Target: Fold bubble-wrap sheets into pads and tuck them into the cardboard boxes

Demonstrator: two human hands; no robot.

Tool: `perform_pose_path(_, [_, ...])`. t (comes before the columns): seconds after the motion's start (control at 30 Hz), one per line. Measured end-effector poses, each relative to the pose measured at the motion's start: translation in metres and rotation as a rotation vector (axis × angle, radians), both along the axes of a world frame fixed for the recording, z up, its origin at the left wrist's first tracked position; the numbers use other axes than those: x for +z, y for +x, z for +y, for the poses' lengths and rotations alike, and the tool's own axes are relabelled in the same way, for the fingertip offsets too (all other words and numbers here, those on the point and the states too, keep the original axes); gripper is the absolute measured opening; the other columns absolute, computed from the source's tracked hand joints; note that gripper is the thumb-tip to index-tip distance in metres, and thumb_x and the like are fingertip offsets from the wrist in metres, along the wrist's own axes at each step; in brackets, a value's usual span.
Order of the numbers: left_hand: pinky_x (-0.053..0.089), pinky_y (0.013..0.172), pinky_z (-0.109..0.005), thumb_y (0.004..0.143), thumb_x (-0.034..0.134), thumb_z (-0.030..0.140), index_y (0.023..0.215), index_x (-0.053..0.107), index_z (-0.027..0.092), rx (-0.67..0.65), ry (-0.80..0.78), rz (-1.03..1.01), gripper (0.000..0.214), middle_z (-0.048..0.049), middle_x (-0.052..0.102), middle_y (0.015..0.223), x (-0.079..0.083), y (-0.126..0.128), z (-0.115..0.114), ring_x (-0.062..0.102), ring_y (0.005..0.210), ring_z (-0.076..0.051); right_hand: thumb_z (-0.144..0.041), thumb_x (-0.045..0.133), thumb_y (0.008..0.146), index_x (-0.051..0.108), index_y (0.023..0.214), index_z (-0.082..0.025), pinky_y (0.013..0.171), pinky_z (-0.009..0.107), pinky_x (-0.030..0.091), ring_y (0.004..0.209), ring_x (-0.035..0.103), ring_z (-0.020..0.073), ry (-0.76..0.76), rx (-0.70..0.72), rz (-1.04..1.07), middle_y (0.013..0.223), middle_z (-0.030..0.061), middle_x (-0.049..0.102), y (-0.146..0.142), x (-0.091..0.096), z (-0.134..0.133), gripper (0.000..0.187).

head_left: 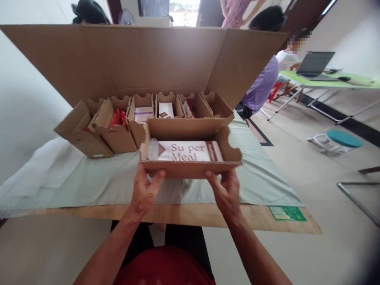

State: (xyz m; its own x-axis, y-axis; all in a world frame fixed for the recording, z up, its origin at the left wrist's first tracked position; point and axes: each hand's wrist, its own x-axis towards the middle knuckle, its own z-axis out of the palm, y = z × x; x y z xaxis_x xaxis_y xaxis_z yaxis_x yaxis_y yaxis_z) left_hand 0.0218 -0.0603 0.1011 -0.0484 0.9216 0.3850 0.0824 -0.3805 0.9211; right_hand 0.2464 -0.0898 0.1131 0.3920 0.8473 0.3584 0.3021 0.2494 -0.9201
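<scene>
Between my two hands is a long, open-topped cardboard box (pixel 184 171), raised in front of me over the cloth-covered table. My left hand (pixel 145 190) grips its left end, thumb on the near wall, and my right hand (pixel 225 190) grips the right end the same way; the fingers beneath are hidden. Inside lies a white packet (pixel 190 151) printed "Su-per Meal", with brown marks. Behind it stands a row of several similar cardboard boxes (pixel 118 139). They hold red packets (pixel 118 118), a white and purple pack (pixel 143 113) and a white box (pixel 166 110).
A tall cardboard panel (pixel 148 63) stands behind the row. Pale green cloth (pixel 118 182) covers the wooden table (pixel 178 213), with a green card (pixel 287 213) at its right corner. People sit and stand beyond. At right are a laptop (pixel 315 65) and a blue stool (pixel 344 138).
</scene>
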Motion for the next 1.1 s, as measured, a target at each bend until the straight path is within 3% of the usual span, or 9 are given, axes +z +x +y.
perform_pose_path(0.07, [0.046, 0.114, -0.043, 0.094, 0.068, 0.047, 0.141, 0.052, 0.02, -0.04, -0.054, 0.003, 0.057, -0.0134, 0.065, 0.137, -0.009, -0.001, -0.009, 0.06, 0.129, -0.027, -0.05, 0.075, 0.084, 0.063, 0.121, -0.023, 0.104, 0.047, 0.047, 0.115, 0.063, 0.0295, -0.027, -0.066, -0.001, 0.121, 0.0104, 0.07, 0.0, -0.01, -0.012, 0.047])
perform_pose_path(0.17, [0.044, 0.115, -0.044, 0.093, 0.068, 0.047, 0.139, 0.053, 0.02, 0.017, -0.086, 0.03, 0.055, -0.0133, 0.066, 0.134, -0.013, -0.021, -0.015, 0.059, 0.131, -0.029, -0.051, 0.073, 0.085, 0.064, 0.118, -0.023, 0.099, 0.046, 0.05, 0.111, 0.064, 0.0292, -0.055, -0.004, -0.009, 0.117, 0.0098, 0.072, -0.019, -0.013, -0.012, 0.044])
perform_pose_path(0.27, [0.04, 0.119, -0.043, 0.092, 0.07, 0.046, 0.143, 0.05, 0.02, 0.093, -0.02, 0.035, 0.06, -0.0133, 0.06, 0.144, -0.003, -0.035, -0.01, 0.055, 0.138, -0.029, -0.051, 0.071, 0.086, 0.064, 0.12, -0.024, 0.098, 0.045, 0.052, 0.11, 0.065, 0.0279, -0.008, 0.095, 0.016, 0.118, 0.0093, 0.072, -0.034, -0.007, -0.001, 0.043])
perform_pose_path(0.4, [0.043, 0.117, -0.042, 0.094, 0.068, 0.046, 0.144, 0.05, 0.022, 0.036, 0.003, 0.021, 0.058, -0.012, 0.062, 0.142, 0.008, -0.02, -0.009, 0.057, 0.135, -0.027, -0.049, 0.072, 0.088, 0.061, 0.127, -0.023, 0.107, 0.049, 0.046, 0.12, 0.062, 0.0299, 0.025, 0.03, 0.01, 0.127, 0.0112, 0.069, -0.018, -0.005, -0.001, 0.048])
perform_pose_path(0.5, [0.045, 0.115, -0.042, 0.095, 0.067, 0.046, 0.143, 0.05, 0.022, 0.006, -0.049, 0.011, 0.057, -0.0108, 0.066, 0.136, 0.002, -0.015, -0.015, 0.059, 0.131, -0.027, -0.048, 0.073, 0.086, 0.062, 0.124, -0.023, 0.106, 0.05, 0.046, 0.119, 0.062, 0.031, -0.015, -0.02, 0.001, 0.125, 0.011, 0.069, -0.012, -0.008, -0.009, 0.047])
perform_pose_path(0.67, [0.043, 0.115, -0.042, 0.092, 0.07, 0.045, 0.14, 0.054, 0.021, 0.137, -0.076, 0.049, 0.056, -0.0111, 0.067, 0.132, -0.009, -0.042, -0.018, 0.061, 0.128, -0.027, -0.048, 0.071, 0.084, 0.064, 0.113, -0.025, 0.093, 0.043, 0.054, 0.103, 0.066, 0.0273, -0.053, 0.089, 0.021, 0.112, 0.008, 0.073, -0.039, -0.003, -0.003, 0.038])
perform_pose_path(0.77, [0.047, 0.111, -0.042, 0.091, 0.072, 0.046, 0.139, 0.056, 0.02, 0.133, -0.084, 0.061, 0.056, -0.0114, 0.068, 0.131, -0.015, -0.043, -0.014, 0.063, 0.124, -0.028, -0.049, 0.069, 0.085, 0.064, 0.11, -0.025, 0.091, 0.042, 0.055, 0.102, 0.066, 0.0268, -0.058, 0.091, 0.008, 0.109, 0.0072, 0.073, -0.039, -0.003, 0.0, 0.034])
perform_pose_path(0.9, [0.047, 0.112, -0.044, 0.093, 0.068, 0.047, 0.142, 0.054, 0.022, -0.034, -0.123, 0.013, 0.057, -0.0117, 0.068, 0.132, -0.027, -0.004, -0.004, 0.063, 0.127, -0.028, -0.05, 0.07, 0.085, 0.065, 0.105, -0.024, 0.088, 0.042, 0.055, 0.098, 0.066, 0.0269, -0.071, -0.036, -0.046, 0.104, 0.0066, 0.073, -0.002, -0.017, -0.014, 0.033])
perform_pose_path(1.1, [0.047, 0.113, -0.049, 0.091, 0.067, 0.054, 0.147, 0.048, 0.022, -0.354, -0.087, -0.057, 0.067, -0.0147, 0.063, 0.14, -0.037, 0.095, 0.036, 0.059, 0.133, -0.03, -0.05, 0.076, 0.08, 0.067, 0.114, -0.02, 0.096, 0.046, 0.05, 0.103, 0.065, 0.0287, -0.06, -0.38, -0.034, 0.106, 0.0085, 0.073, 0.075, -0.043, -0.041, 0.046])
